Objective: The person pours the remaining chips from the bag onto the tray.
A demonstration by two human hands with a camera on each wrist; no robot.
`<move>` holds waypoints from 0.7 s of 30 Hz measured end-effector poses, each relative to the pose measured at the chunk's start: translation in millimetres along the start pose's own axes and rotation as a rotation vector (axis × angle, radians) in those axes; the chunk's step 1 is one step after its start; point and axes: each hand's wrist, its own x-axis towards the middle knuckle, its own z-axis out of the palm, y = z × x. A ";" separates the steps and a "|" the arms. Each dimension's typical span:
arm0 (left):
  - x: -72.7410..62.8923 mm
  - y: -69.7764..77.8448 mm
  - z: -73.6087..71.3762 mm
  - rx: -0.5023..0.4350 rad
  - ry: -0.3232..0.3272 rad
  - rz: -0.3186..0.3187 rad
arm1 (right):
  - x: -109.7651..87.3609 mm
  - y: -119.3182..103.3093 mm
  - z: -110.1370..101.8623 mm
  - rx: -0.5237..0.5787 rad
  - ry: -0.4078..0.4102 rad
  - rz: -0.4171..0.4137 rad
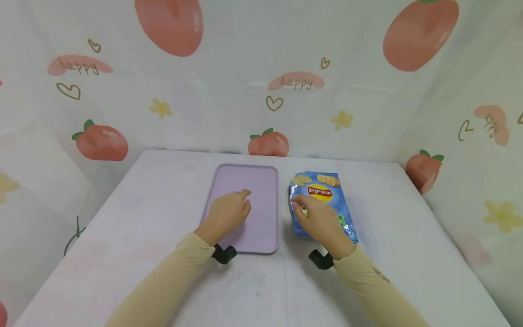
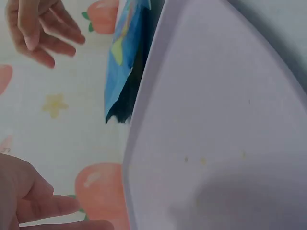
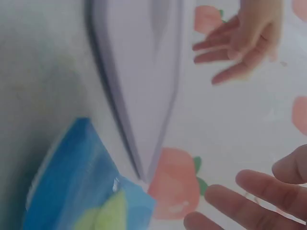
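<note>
A light purple tray (image 1: 261, 204) lies flat on the table, with a few tiny specks on it in the left wrist view. To its right is a blue Lay's chip bag (image 1: 327, 179), lying flat; its side facing the tray looks dark and ragged in the left wrist view. My left hand (image 1: 229, 211) hovers over the tray with relaxed fingers and holds nothing. Above the bag's lower left part is my right hand (image 1: 320, 220), its fingers loosely bent and nothing in them. It hides part of the bag. In the right wrist view both hands appear apart from the bag and tray.
The white table (image 1: 163, 190) extends around the tray and bag. Behind it hangs a white cloth backdrop (image 1: 229, 91) printed with red fruit and hearts. A dark cord (image 1: 75, 235) shows by the table's left edge. Each wrist wears a black camera mount (image 1: 224, 254).
</note>
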 end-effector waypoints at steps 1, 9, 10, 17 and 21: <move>-1.8 -2.6 -2.8 -0.006 0.010 -0.006 | -1.4 1.5 -3.5 0.016 0.006 0.007; -20.1 -31.9 -24.5 -0.085 0.082 -0.071 | -14.0 25.8 -30.2 0.111 0.078 0.046; -22.8 -35.0 -27.4 -0.106 0.083 -0.079 | -15.8 29.4 -33.1 0.119 0.082 0.063; -37.0 -57.5 -45.4 -0.211 0.090 -0.133 | -25.4 52.9 -52.3 0.170 0.080 0.189; -41.6 -70.9 -53.9 -0.279 0.088 -0.160 | -29.1 65.1 -60.0 0.198 0.040 0.270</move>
